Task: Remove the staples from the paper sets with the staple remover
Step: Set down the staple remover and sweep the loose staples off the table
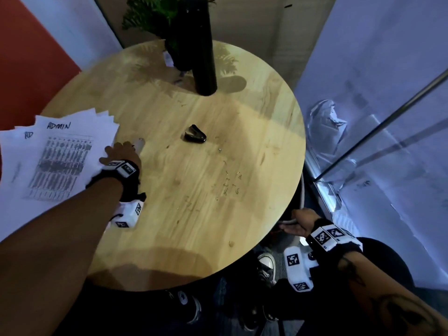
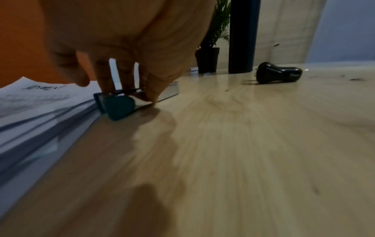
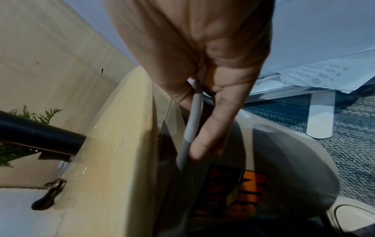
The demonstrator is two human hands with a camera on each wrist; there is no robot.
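Observation:
The black staple remover lies alone mid-table, with neither hand on it. A fanned stack of printed paper sets covers the table's left edge. Beside the stack, my left hand pinches a small clear object with a teal end between fingers and thumb. Loose pulled staples are scattered on the right half of the table. My right hand is below the table's right edge and grips the white rim of a bin.
The round wooden table has a black pole and a potted plant at its far side. The pale bin with an orange sticker stands on the carpet under the table's right edge. Shoes are beneath the near edge.

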